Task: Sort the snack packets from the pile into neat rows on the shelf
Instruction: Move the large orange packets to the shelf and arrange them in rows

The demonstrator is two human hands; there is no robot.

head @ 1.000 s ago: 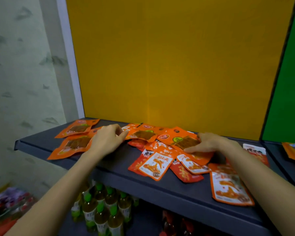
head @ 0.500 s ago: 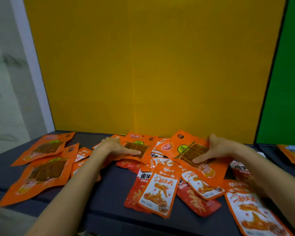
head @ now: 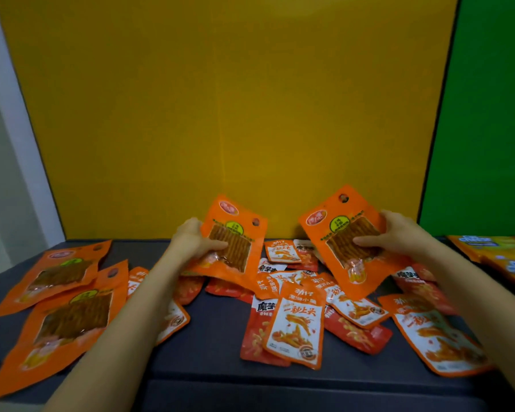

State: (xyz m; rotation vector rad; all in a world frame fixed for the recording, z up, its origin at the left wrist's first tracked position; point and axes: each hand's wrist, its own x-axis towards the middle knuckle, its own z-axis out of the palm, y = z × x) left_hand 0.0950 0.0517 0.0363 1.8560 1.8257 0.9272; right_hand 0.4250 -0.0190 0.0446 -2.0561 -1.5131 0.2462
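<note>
My left hand (head: pixel 192 240) grips a large orange strip-snack packet (head: pixel 235 236), tilted up off the dark shelf (head: pixel 214 331). My right hand (head: pixel 399 233) holds a second large orange packet (head: pixel 336 233) lifted above the pile. The pile of smaller orange, red and white packets (head: pixel 295 319) lies jumbled on the shelf between and below my hands. Two large orange packets (head: pixel 60 272) (head: pixel 69 319) lie flat side by side at the shelf's left end.
A yellow back panel (head: pixel 220 114) rises behind the shelf, and a green panel (head: pixel 488 114) stands to the right. Yellow-and-blue packets (head: pixel 503 257) lie on the neighbouring shelf section at the far right. A pale wall is on the left.
Both hands have lifted their large orange packets off the pile and tilted them upright. The view has moved closer to the shelf.
</note>
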